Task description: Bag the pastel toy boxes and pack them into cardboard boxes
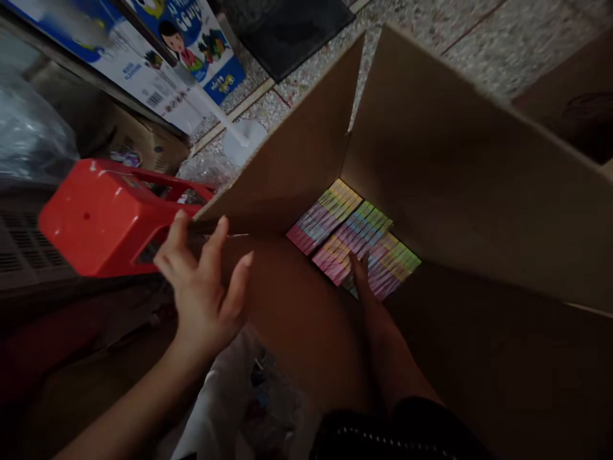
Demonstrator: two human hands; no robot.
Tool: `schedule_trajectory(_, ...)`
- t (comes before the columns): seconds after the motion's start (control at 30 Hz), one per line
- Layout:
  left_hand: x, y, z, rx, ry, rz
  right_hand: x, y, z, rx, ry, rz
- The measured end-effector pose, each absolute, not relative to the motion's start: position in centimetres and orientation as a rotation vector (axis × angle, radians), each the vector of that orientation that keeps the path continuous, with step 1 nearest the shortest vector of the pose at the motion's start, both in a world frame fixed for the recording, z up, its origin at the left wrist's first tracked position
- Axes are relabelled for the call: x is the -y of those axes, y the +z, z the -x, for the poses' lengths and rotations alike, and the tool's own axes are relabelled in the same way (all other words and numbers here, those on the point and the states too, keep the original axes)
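Note:
Deep inside a large open cardboard box [460,160], my right hand [366,281] reaches down to the bottom corner. Its thumb and one finger rest at a block of thin, colourful packs [395,265]; the other fingers are hidden in the dark. More packs in pink, yellow, green and blue [325,214] stand in tight rows against the box walls there. By the left rim of the box, my left hand [205,287] is raised with its fingers spread and nothing in it.
A red plastic stool [110,217] lies tilted left of the box. Behind it stand a blue and white printed carton [191,57] and clear plastic wrapping [33,128]. A dark mat [297,32] lies on the speckled floor [502,51] beyond.

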State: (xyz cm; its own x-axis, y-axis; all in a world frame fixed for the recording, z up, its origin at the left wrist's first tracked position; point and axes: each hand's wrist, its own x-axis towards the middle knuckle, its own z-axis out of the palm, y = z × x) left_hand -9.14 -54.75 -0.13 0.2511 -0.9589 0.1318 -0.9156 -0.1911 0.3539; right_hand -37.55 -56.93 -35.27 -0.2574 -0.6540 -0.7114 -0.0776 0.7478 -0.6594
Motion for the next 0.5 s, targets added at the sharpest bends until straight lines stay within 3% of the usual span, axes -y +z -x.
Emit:
schedule_trajectory(0.13, 55.1, 0.3, 9.7, 1.691, -0.187, -2.158, 57.3, -39.0, 37.4, -1.787, -0.567, 0.57)
schedule_trajectory(0.3, 55.3, 1.5, 10.3, 1.706, -0.273, -2.305, 59.3, -40.3, 34.9, -1.77, -0.502, 0.575)
schedule_trajectory(0.5, 55.4, 0.3, 9.9, 1.677, -0.155, -2.188, 61.6, -35.3, 35.0, -1.815, -0.33, 0.665)
